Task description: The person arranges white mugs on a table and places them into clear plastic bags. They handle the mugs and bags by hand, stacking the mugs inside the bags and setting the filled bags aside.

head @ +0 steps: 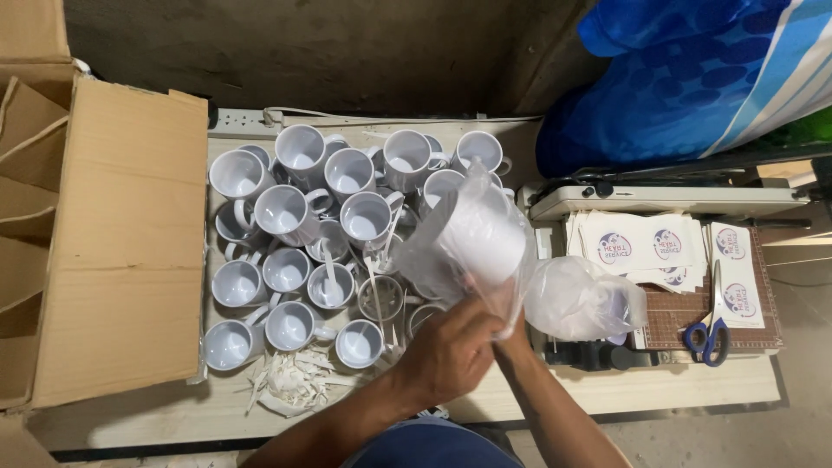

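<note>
A: Head view, item one?
B: Left hand (451,347), lower centre of the frame, clenched on a clear bag (472,238) that wraps a white mug (485,243), held at centre frame above the board (607,390).

A: Right hand?
B: Mostly hidden behind the left; only its forearm shows, rising to the bag's gathered end. Grip: cannot tell.

A: Stock nearby?
B: Cluster of bare white mugs (303,251), mouths up, left of centre. Second bagged bundle (576,299) just right of the hands. White scraps (295,381) at lower left.

A: Surroundings?
B: Open carton (113,243) at left edge. Printed sheets (641,247) on a cutter (667,201) at right; blue scissors (709,334) beside them. Blue cloth (685,78) at upper right.
</note>
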